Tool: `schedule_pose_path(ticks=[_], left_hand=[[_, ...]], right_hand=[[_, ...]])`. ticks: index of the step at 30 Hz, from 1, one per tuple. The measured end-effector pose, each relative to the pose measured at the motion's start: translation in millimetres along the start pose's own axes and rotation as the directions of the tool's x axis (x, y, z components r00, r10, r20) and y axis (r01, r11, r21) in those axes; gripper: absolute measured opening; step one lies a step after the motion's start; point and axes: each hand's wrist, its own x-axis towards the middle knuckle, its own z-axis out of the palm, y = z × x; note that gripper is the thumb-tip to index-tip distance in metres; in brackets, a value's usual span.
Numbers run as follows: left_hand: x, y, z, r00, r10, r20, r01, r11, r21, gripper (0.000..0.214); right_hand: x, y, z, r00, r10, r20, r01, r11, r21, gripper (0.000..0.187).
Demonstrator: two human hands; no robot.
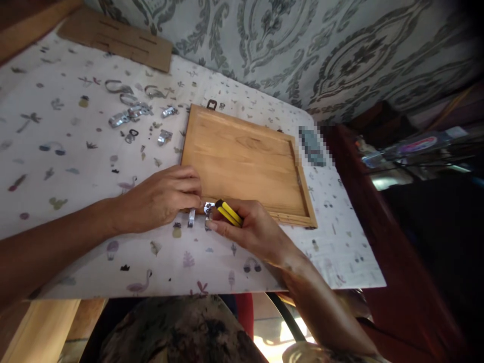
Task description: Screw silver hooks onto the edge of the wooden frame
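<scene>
1. your left hand point(162, 196) is at the near left corner of the wooden panel point(242, 161), its fingers bent and close together. their tips come down by the edge, just beside the metal fitting point(208, 207); you can't tell from here whether they pinch anything.
2. your right hand point(251, 227) has its fingers curled around a yellow-and-black tool point(229, 213), whose dark end points toward the fitting. your thumb stretches forward, its tip close to the metal; whether it presses on it can't be told.
3. the panel lies flat on the printed tablecloth point(75, 212), in front of you, with a raised rim around it. the fitting sits at its near edge, between your hands.
4. a narrow metal strip point(191, 218) shows just below your left fingertips, near that same edge.
5. to the left of the panel, well apart from your hands, a group of shiny clasps point(128, 113) lies on the cloth; one single clasp point(165, 137) is nearer the panel.
6. a dark metal loop point(212, 104) shows at the panel's far edge.
7. a slotted piece of cardboard point(117, 40) lies at the far left, by the patterned wall covering point(280, 35).
</scene>
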Motion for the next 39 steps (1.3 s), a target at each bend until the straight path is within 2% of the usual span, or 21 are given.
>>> schedule_pose_path(ticks=[3,7,12,19,26,28,31,33,35,37,39], left_hand=[[0,1,-0.3,1.0,0.0,0.012,0.0,1.0,0.018,0.037],[-2,2,1.8,1.0,0.013,-0.007,-0.013,0.998,0.065,0.037],[-3,3,1.7,0.999,0.007,0.038,-0.011,0.996,0.09,0.035],[-3,3,2.0,1.0,0.008,0.028,-0.011,0.994,0.106,0.036],[-1,5,-0.4,0.998,-0.022,0.064,0.015,0.995,0.102,0.036],[-2,5,0.2,0.998,-0.021,0.052,0.016,0.995,0.094,0.036],[-2,4,2.0,1.0,-0.014,0.023,0.013,0.997,0.077,0.037],[-2,4,2.8,1.0,-0.016,0.024,0.015,0.998,0.065,0.039],[-2,4,3.0,0.999,-0.019,0.027,0.018,0.998,0.054,0.041],[-3,4,3.0,0.999,-0.022,0.03,0.021,0.999,0.043,0.042],[-3,4,3.2,0.999,-0.022,0.026,0.021,0.999,0.035,0.043]], right_hand=[[-2,7,6,0.999,0.048,-0.003,-0.048,0.999,0.008,0.041],[-2,12,8,0.999,0.049,-0.006,-0.048,0.992,0.113,0.037],[-1,11,8,0.996,0.09,0.02,-0.092,0.974,0.205,0.032],[0,12,9,0.993,0.11,0.044,-0.116,0.975,0.19,0.033],[0,12,7,0.992,0.116,0.057,-0.125,0.973,0.193,0.037],[-2,8,4,0.996,0.088,0.021,-0.09,0.98,0.178,0.039],[-8,-1,-2,0.992,-0.017,-0.123,0.033,0.992,0.126,0.041],[-11,-8,-7,0.966,-0.082,-0.244,0.118,0.984,0.134,0.037],[-13,-13,-10,0.904,-0.162,-0.395,0.236,0.96,0.148,0.033],[-13,-17,-12,0.791,-0.271,-0.548,0.379,0.921,0.092,0.032],[-10,-19,-10,0.675,-0.347,-0.651,0.467,0.884,0.013,0.035]])
